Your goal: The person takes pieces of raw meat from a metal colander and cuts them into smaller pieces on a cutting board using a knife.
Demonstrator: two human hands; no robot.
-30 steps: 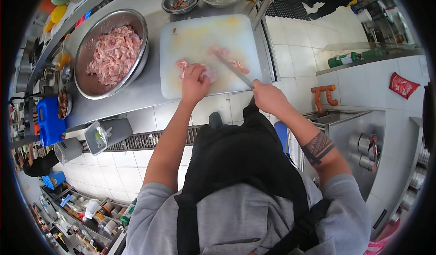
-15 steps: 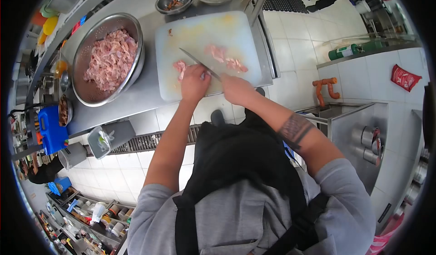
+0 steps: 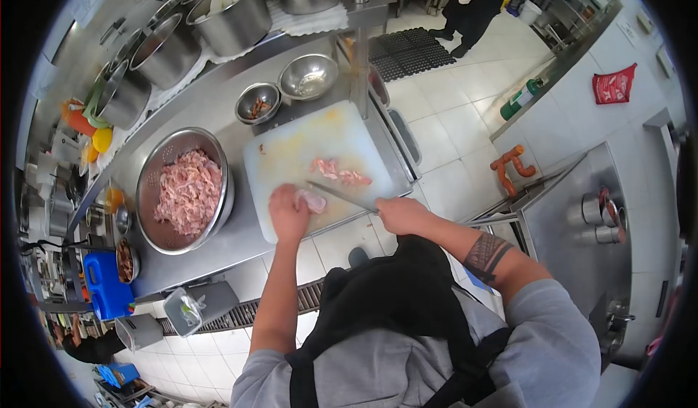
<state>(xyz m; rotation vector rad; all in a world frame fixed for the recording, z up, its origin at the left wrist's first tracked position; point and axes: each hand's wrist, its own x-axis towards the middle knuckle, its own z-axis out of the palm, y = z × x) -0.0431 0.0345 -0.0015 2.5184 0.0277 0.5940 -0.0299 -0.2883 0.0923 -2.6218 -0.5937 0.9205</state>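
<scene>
On the white cutting board (image 3: 291,145), my left hand (image 3: 288,213) has its fingers curled against a pale pink piece of raw chicken (image 3: 313,201) near the front edge. My right hand (image 3: 401,214) grips the handle of a knife (image 3: 342,196). The blade lies low over the board, its tip pointing left, just behind the chicken piece. Cut raw chicken bits (image 3: 340,173) lie farther back on the board. Left of the board stands a large perforated metal colander (image 3: 150,162) heaped with raw chicken pieces (image 3: 187,193).
Behind the board are a small metal bowl (image 3: 246,110) with brownish bits and a wider metal bowl (image 3: 309,73). Steel pots (image 3: 236,30) line the shelf above. A blue jug (image 3: 107,284) is at the left. Another person (image 3: 472,12) stands at the back, holding a cloth.
My view has tipped upward, bringing the shelf of pots into sight. My right hand has drawn the knife back to the right, away from my left hand, and the chicken piece shows more fully.
</scene>
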